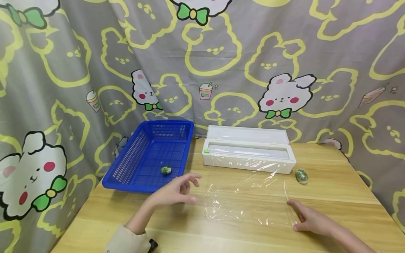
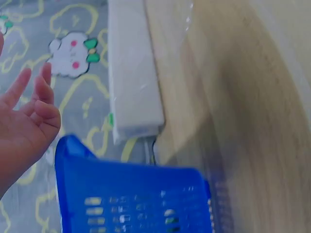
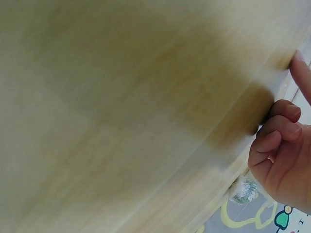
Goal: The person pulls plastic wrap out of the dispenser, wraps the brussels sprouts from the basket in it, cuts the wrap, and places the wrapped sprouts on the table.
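Observation:
A sheet of clear cling film [image 1: 243, 203] lies across the table in front of a white film dispenser box [image 1: 246, 163], reaching up to its front. My right hand [image 1: 316, 219] is at the right edge of the film, thumb and index finger spread apart, fingertips on that edge. Over the table between the basket and the film, my left hand [image 1: 177, 189] hovers with loosely bent fingers and nothing in it. A small green vegetable [image 1: 166, 170] sits in the blue basket [image 1: 110, 181]. Right of the box lies a film-wrapped green bundle [image 1: 301, 176].
The dispenser's white lid [image 1: 246, 133] stands raised behind the box, with a green slider [image 1: 206, 151] at the box's left end. A patterned grey curtain [image 1: 177, 45] hangs behind and beside the wooden table [image 1: 341, 182].

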Demonstrator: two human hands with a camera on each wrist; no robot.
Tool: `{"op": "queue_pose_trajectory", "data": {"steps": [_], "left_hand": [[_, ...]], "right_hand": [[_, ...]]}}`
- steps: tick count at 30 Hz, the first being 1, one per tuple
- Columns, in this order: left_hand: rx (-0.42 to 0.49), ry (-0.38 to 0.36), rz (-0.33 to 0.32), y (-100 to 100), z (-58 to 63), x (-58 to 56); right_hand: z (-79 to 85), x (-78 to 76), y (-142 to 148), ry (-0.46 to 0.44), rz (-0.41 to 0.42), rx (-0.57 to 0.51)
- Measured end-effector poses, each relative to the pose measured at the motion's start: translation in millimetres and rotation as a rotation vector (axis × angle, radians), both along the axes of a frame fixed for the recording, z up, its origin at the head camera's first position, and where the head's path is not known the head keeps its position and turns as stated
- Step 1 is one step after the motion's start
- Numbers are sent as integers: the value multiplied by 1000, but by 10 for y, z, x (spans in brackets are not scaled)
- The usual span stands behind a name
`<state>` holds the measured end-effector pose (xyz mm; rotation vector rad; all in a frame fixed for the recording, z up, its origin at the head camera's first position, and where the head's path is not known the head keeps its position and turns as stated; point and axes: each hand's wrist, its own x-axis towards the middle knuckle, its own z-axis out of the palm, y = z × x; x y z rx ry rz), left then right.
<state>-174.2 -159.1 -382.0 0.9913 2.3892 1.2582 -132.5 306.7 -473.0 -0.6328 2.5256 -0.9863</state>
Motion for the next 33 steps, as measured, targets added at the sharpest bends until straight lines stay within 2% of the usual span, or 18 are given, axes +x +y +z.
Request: {"op": "queue_pose_trajectory", "data": {"steps": [6, 10, 13, 22, 27, 33], "left_hand": [[38, 33, 59, -255, 100, -58], [18, 76, 124, -467, 177, -154], [-8, 81, 171, -611, 193, -251], [-109, -12, 206, -805, 64, -587], [-166, -46, 234, -865, -18, -706], [-242, -46, 252, -928, -78, -807]], "right_hand": [[8, 9, -7, 0, -12, 6], [2, 14, -3, 2, -17, 12], [1, 12, 0, -2, -13, 9], [36, 3, 6, -30, -15, 10], [35, -9, -1, -24, -16, 28], [21, 2, 5, 54, -11, 114]]}}
